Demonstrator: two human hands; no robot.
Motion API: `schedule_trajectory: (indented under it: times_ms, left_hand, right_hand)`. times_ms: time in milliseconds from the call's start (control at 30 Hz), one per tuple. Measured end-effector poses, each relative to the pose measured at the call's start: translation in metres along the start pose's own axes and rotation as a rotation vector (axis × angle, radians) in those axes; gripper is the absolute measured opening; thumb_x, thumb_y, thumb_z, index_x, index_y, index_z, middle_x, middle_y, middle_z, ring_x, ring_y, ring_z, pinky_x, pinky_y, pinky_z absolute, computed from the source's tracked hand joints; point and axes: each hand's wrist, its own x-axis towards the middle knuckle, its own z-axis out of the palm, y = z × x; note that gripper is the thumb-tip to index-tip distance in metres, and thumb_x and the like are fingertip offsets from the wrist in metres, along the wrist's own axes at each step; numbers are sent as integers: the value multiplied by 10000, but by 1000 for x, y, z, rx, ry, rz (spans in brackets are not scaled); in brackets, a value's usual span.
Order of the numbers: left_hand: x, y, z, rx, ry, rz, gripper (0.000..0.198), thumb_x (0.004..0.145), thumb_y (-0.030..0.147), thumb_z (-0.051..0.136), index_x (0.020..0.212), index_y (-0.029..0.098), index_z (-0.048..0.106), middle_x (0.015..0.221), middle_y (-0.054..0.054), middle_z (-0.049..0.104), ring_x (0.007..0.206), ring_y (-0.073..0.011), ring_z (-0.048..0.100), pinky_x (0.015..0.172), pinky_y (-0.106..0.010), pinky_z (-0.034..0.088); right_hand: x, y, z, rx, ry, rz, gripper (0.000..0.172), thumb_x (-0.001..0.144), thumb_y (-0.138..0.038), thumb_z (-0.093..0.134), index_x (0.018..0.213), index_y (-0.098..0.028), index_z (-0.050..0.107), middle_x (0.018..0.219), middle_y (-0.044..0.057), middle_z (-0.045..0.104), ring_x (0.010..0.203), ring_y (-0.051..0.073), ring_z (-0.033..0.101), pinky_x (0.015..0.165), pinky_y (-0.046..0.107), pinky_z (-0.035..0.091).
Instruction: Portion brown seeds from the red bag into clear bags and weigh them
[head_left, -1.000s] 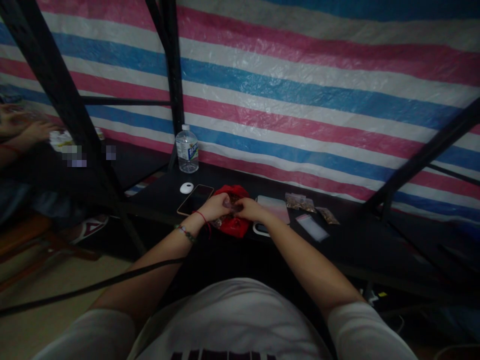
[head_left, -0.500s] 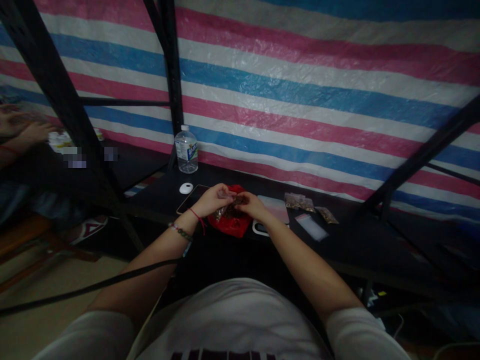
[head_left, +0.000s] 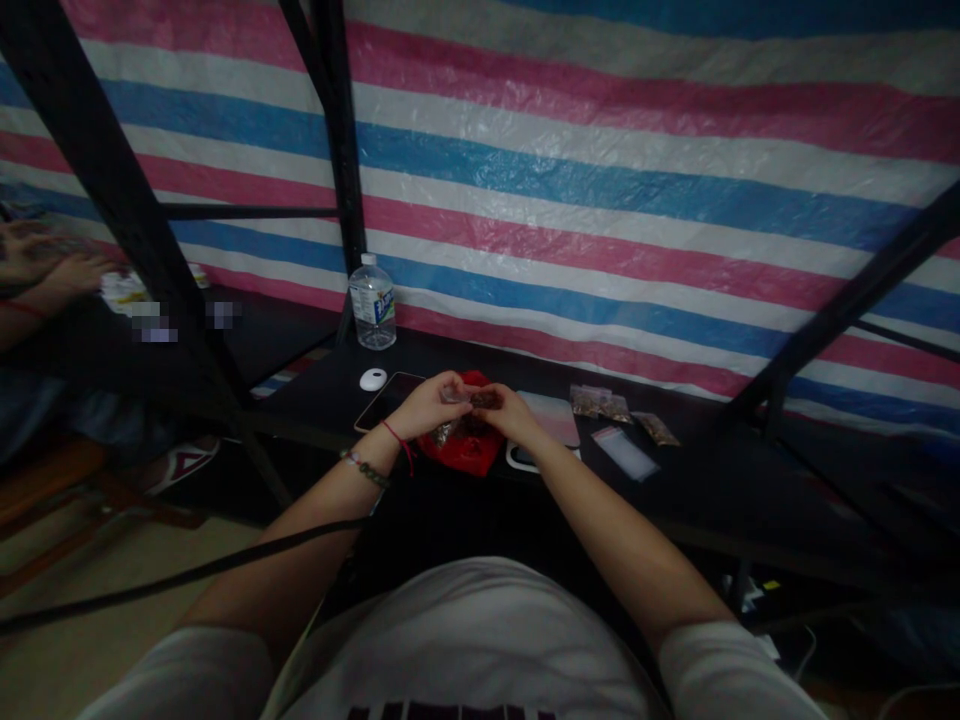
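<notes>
tarp point(head_left: 600, 180): woven plastic, glossy, crinkled | bench point(head_left: 720, 480): matt black | red bag point(head_left: 465, 452): thin shiny plastic | bottle point(head_left: 373, 302): clear plastic | small pouches point(head_left: 600, 404): clear glossy film

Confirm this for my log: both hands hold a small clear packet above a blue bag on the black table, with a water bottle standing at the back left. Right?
Not quite. The bag under the hands is red, not blue, as the head view shows. The rest stands: the left hand and right hand hold a small clear packet above it on the black table, and a water bottle stands at the back left.

head cam | looks forward-down | near table point(head_left: 315, 400) | single view
</notes>
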Motion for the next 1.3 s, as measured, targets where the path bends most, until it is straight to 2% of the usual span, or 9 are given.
schedule_trajectory:
  times_ms: [100, 267, 567, 767, 900, 1033, 1100, 1167, 1300]
  left_hand:
    - [2, -2, -2, -120, 66, 25, 350, 681, 317, 718, 847, 181, 443, 1112, -107, 661, 982, -195, 636, 852, -351, 484]
    - [3, -7, -2, -37, 210, -58, 473, 665, 346, 702, 1041, 184, 465, 935, -32, 659, 761, -140, 633, 727, -289, 499]
    - [1, -8, 8, 49, 212, -93, 654, 604, 378, 763, 1156, 158, 492, 912, -29, 634, 791, -158, 616, 744, -295, 498]
    - [2, -13, 9, 58, 265, -86, 601, 633, 394, 740, 1136, 164, 504, 909, -31, 631, 780, -161, 615, 740, -299, 498]
    - [1, -13, 11, 129, 270, -55, 612, 640, 401, 732, 1151, 164, 492, 947, -43, 633, 818, -178, 620, 763, -311, 497]
    - [-3, -7, 17, 314, 258, -5, 627, 661, 411, 720, 1190, 177, 480, 1028, -59, 635, 904, -208, 626, 821, -333, 489]
    - [-5, -3, 21, 412, 236, 37, 646, 666, 401, 718, 1220, 185, 466, 1080, -67, 630, 968, -226, 622, 870, -347, 476]
    - [-7, -1, 26, 496, 210, 86, 671, 663, 384, 720, 1245, 187, 450, 1124, -79, 621, 1011, -239, 615, 896, -351, 469]
    - [-12, 7, 37, 607, 112, 152, 659, 687, 310, 678, 1281, 189, 419, 1107, -83, 639, 977, -238, 638, 850, -337, 498]
  right_hand:
    - [-2, -8, -8, -6, 61, -2, 343, 681, -199, 695, 1001, -169, 573, 993, 49, 665, 866, 161, 637, 796, 301, 502]
    - [-12, -19, -20, -76, 134, -20, 320, 681, -233, 691, 975, -176, 580, 997, 40, 658, 871, 153, 622, 810, 292, 488]
    - [-24, -2, -44, -242, 159, 23, 339, 700, -296, 681, 1010, -197, 585, 995, 33, 678, 738, 138, 622, 705, 277, 492]
    - [-31, 20, -78, -440, 354, 49, 334, 712, -361, 670, 994, -193, 607, 997, 67, 686, 953, 209, 632, 865, 345, 457]
    - [-37, 34, -91, -604, 343, 96, 358, 708, -354, 662, 1013, -170, 633, 1042, 100, 667, 1035, 263, 594, 946, 412, 406]
    - [-43, 22, -87, -633, 435, 37, 602, 675, -301, 681, 1235, -144, 525, 1275, 146, 540, 1239, 303, 440, 1064, 468, 280]
    - [-45, 4, -80, -559, 473, -57, 561, 717, -276, 639, 1249, -146, 516, 1293, 145, 518, 1251, 279, 425, 1078, 442, 273]
    - [-47, -19, -70, -425, 362, -170, 404, 775, -255, 575, 1172, -180, 574, 1236, 109, 554, 1170, 229, 494, 1019, 374, 360]
    - [-46, -62, -46, -208, -61, -223, 209, 832, -221, 511, 965, -185, 668, 1039, 53, 644, 919, 161, 594, 815, 270, 458]
